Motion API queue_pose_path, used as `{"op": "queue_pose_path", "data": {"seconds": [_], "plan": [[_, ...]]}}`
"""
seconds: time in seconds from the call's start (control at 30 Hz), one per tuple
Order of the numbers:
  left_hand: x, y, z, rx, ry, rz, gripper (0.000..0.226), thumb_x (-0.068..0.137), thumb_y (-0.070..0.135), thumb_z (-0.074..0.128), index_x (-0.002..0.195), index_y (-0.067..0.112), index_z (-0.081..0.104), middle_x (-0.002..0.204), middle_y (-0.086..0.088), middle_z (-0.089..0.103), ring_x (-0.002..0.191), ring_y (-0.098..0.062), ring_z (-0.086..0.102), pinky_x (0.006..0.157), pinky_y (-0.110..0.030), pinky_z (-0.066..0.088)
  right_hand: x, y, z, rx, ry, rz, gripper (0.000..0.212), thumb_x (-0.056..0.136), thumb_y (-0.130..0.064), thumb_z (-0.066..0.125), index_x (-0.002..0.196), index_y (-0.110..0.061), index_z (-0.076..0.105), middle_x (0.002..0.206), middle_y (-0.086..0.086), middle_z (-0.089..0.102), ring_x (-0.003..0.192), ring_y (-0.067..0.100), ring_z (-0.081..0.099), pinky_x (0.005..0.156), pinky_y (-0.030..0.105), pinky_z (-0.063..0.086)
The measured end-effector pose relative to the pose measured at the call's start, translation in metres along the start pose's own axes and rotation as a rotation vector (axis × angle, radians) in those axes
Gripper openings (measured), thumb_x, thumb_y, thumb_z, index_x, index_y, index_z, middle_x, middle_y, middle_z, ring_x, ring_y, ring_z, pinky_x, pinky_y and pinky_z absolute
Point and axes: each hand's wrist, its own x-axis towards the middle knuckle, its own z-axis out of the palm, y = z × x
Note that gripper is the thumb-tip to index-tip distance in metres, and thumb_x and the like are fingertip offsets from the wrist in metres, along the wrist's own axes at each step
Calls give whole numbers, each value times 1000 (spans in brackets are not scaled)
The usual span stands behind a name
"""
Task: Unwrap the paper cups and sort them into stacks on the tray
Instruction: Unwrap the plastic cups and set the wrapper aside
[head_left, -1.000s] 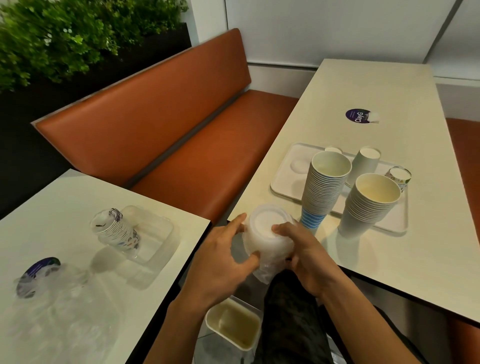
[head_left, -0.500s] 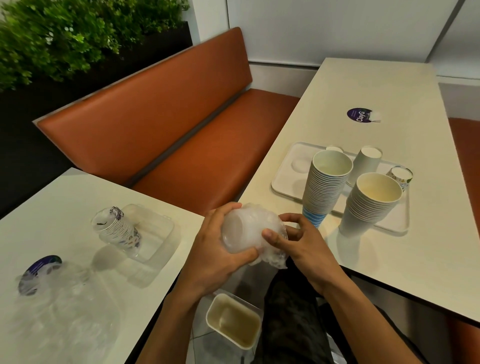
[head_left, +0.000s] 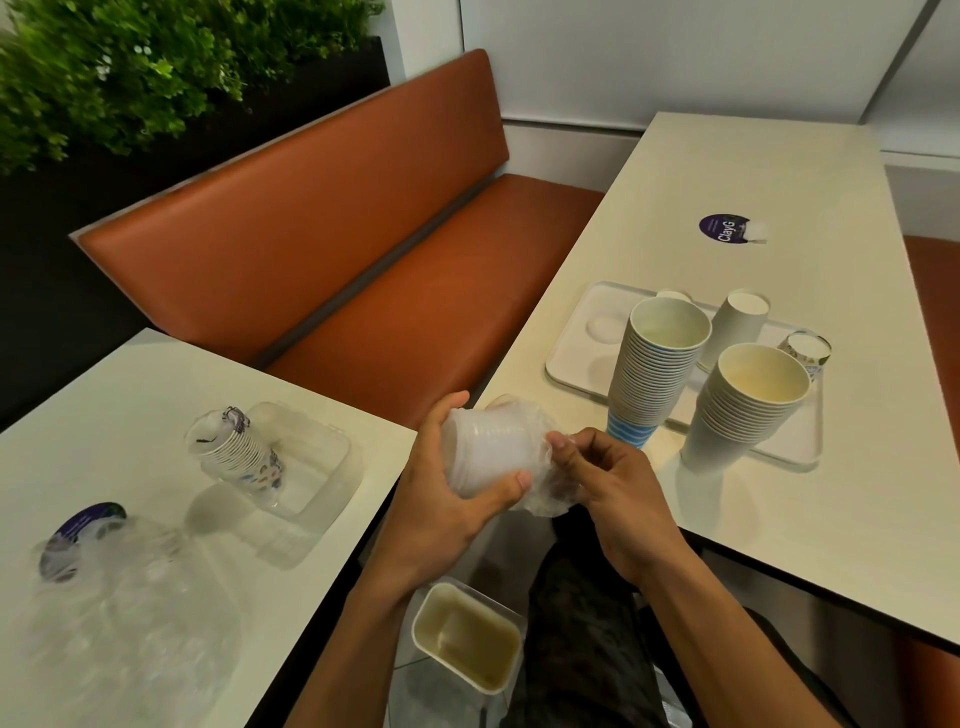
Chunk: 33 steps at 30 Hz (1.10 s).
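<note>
An orange bench (head_left: 363, 249) is running along the far wall behind two pale tables, and the person is sitting in the gap between them with both hands raised. On the right table (head_left: 779, 171) a white tray (head_left: 574, 358) is carrying an upturned cup (head_left: 737, 322) and a small patterned cup (head_left: 808, 351), while a blue-striped stack (head_left: 660, 374) and a white stack (head_left: 743, 415) are standing at its near rim; whether they are on it or just off it cannot be told. The left hand (head_left: 441, 514) is curling fingers and thumb round a wrapped stack of cups (head_left: 485, 447), held on its side. The right hand (head_left: 618, 499) is pinching the bunched plastic wrap (head_left: 550, 493) at the stack's right end between thumb and curled fingers. The step in hand is judged to be stripping the film. To do it well, the left hand should be gripping firmly enough to stop the cups sliding without crushing their thin walls. The right hand should be drawing the film along the stack's axis — away from the cups, not across them — so that the nested cups are coming free together. On the left table (head_left: 130, 395) another wrapped stack (head_left: 239, 452) is lying against a clear container (head_left: 311, 467), near crumpled film (head_left: 119, 597).
</note>
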Motion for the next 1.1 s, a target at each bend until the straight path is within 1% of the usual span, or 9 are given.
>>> {"op": "queue_pose_path", "data": {"seconds": [0.2, 0.37, 0.6, 0.7, 0.77, 0.87, 0.93, 1.0, 1.1], "plan": [[5, -1, 0, -64, 42, -33, 95, 65, 57, 83, 144, 46, 32, 129, 25, 42, 117, -13, 55, 77, -12, 56, 1, 0, 2, 8, -4, 26, 40, 80, -41, 64, 95, -5, 64, 83, 9, 77, 78, 22, 73, 76, 33, 64], [5, 1, -1, -105, 51, -61, 96, 58, 52, 87, 138, 46, 34, 124, 29, 42, 113, -13, 55, 73, -11, 55, 0, -1, 3, 39, -5, 55, 22, 96, -24, 61, 100, -3, 60, 82, 12, 77, 74, 21, 74, 67, 26, 61], [2, -1, 6, -191, 78, -51, 96, 57, 49, 90, 138, 44, 38, 123, 23, 47, 114, -17, 58, 74, -17, 59, 5, 3, 12, -18, 163, 49, 5, 106, -18, 55, 102, -17, 58, 86, 8, 75, 84, 24, 73, 78, 38, 61], [1, 0, 9, -227, 91, -44, 95, 57, 46, 90, 138, 43, 39, 123, 23, 48, 114, -16, 58, 74, -18, 59, 5, 7, 16, 30, 155, 32, 19, 106, -12, 54, 115, -28, 53, 95, 14, 74, 86, 28, 74, 72, 43, 61], [1, 1, 11, -248, 95, -39, 93, 57, 43, 90, 136, 42, 40, 123, 21, 49, 114, -15, 58, 73, -17, 58, 3, 9, 19, 20, 126, -2, 32, 105, -5, 53, 110, -37, 52, 102, 16, 72, 90, 32, 74, 67, 48, 62], [-1, 3, 13, -273, 105, -33, 92, 57, 40, 89, 136, 39, 41, 121, 21, 49, 112, -14, 58, 73, -18, 59, 1, 9, 20, -73, 87, -47, 28, 100, 4, 52, 97, -21, 62, 100, 1, 71, 91, 24, 70, 57, 34, 60], [-2, 3, 13, -257, 117, -29, 93, 58, 41, 89, 136, 39, 40, 121, 22, 49, 113, -15, 58, 74, -18, 59, 0, 6, 23, -72, 81, -6, 20, 101, 1, 52, 96, -11, 67, 89, -10, 71, 87, 13, 69, 64, 34, 62], [-1, 1, 13, -208, 138, -30, 94, 58, 46, 89, 138, 41, 38, 123, 24, 47, 115, -15, 57, 79, -20, 61, 0, 2, 24, -25, 87, 84, 24, 105, -9, 50, 97, -16, 71, 94, -8, 71, 93, 15, 67, 77, 38, 62], [-1, -4, 13, -28, 160, -26, 100, 60, 56, 88, 143, 45, 32, 134, 20, 43, 122, -15, 53, 93, -30, 61, -4, -1, 26, -54, 5, 194, 28, 104, -52, 46, 103, -33, 67, 107, -7, 68, 105, 15, 64, 91, 39, 57]]}}
